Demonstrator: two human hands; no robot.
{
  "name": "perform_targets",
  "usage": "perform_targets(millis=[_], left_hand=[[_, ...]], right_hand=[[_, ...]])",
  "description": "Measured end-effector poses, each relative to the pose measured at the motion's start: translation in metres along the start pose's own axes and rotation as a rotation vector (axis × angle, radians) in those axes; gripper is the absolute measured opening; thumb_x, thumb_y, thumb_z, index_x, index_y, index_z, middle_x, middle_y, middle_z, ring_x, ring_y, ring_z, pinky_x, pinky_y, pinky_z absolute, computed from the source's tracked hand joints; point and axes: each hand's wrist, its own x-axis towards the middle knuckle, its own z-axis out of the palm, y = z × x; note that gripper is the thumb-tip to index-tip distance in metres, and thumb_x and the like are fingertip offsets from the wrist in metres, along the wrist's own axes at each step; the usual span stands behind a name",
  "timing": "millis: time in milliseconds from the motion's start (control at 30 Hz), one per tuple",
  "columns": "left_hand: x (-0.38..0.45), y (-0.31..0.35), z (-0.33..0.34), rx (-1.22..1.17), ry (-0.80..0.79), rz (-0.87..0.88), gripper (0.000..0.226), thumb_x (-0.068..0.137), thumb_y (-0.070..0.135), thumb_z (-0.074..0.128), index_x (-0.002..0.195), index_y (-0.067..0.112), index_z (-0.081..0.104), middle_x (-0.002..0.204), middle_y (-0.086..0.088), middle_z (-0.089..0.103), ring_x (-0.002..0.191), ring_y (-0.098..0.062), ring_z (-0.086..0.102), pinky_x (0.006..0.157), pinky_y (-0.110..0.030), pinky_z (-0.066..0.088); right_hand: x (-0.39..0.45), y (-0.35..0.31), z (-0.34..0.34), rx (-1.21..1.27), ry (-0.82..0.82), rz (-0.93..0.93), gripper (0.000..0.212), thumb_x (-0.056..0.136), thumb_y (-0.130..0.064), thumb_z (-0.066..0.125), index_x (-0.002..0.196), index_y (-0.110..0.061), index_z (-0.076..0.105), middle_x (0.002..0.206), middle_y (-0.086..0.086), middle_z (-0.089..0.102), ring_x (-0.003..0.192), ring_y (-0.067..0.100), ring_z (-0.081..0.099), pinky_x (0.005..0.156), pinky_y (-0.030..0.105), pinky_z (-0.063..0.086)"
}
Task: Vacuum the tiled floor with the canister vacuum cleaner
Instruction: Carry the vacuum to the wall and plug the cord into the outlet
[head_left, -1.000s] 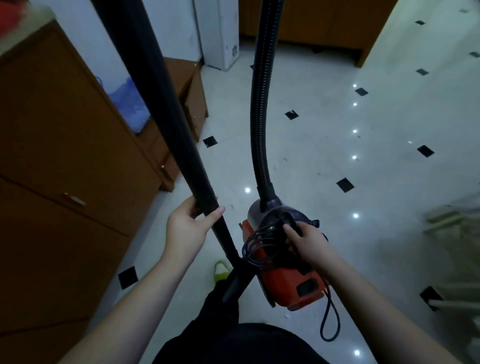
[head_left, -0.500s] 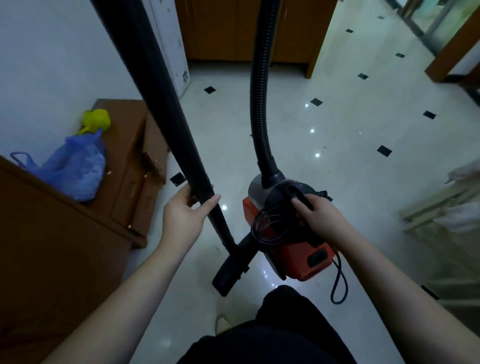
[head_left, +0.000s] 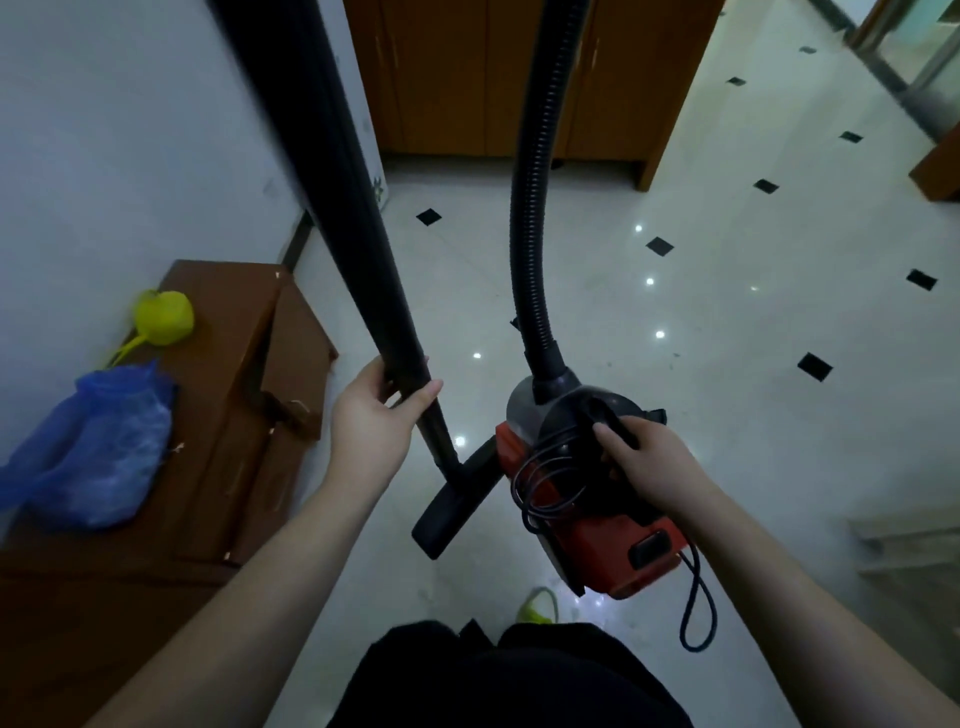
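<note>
Left hand (head_left: 370, 415) grips the stiff wand (head_left: 358, 249); right hand (head_left: 644, 457) carries the seemingly heavy canister (head_left: 587, 519) by its top handle.

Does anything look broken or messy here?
Yes. The low brown cabinet by the wall has a door hanging crooked, with chipped edges. The vacuum's black cord also dangles loose under the canister.
</note>
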Motion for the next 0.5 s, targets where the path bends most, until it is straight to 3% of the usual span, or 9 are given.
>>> perform_targets(millis=[200, 500], left_hand=[[0.093, 0.018, 0.01, 0.019, 0.018, 0.009, 0.033, 0.081, 0.025, 0.075, 0.112, 0.021, 0.066, 0.103, 0.02, 0.067, 0.102, 0.007, 0.06, 0.08, -0.006, 0.045], [0.26, -0.003, -0.013, 0.041, -0.023, 0.001, 0.032, 0.08, 0.031, 0.076, 0.11, 0.027, 0.065, 0.103, 0.02, 0.068, 0.102, 0.005, 0.061, 0.081, -0.013, 0.044]], right_hand=[[0.1, -0.038, -0.013, 0.042, -0.008, 0.017, 0.031, 0.097, -0.037, 0.053, 0.081, -0.011, 0.062, 0.071, 0.006, 0.067, 0.062, 0.017, 0.061, 0.062, 0.031, 0.046], [0.256, -0.109, 0.011, 0.117, 0.062, 0.066, 0.027, 0.097, -0.04, 0.051, 0.088, -0.018, 0.063, 0.078, 0.006, 0.068, 0.075, 0.023, 0.066, 0.071, 0.037, 0.051]])
